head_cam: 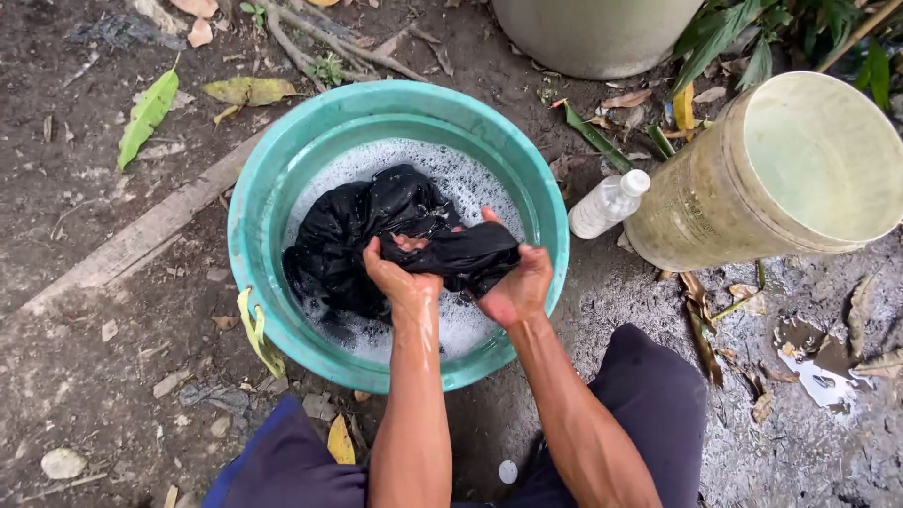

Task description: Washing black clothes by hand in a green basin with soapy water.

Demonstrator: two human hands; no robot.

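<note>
A teal plastic basin (252, 226) sits on dirt ground, holding soapy white foam and a wet black cloth (362, 221). My left hand (400, 275) grips a bunched fold of the black cloth over the basin's near side. My right hand (519, 282) clamps the same fold from the right, with its thumb up. The two hands are close together, the cloth stretched between them. The remainder of the cloth lies soaked in the suds at the basin's left and middle.
A big yellowish bucket (781, 179) of water stands to the right, a small clear plastic bottle (607, 204) lying beside it. A grey tub (593, 33) is at the back. A concrete strip (141, 240), leaves, roots and a puddle (818, 362) surround the basin. My knees frame the bottom.
</note>
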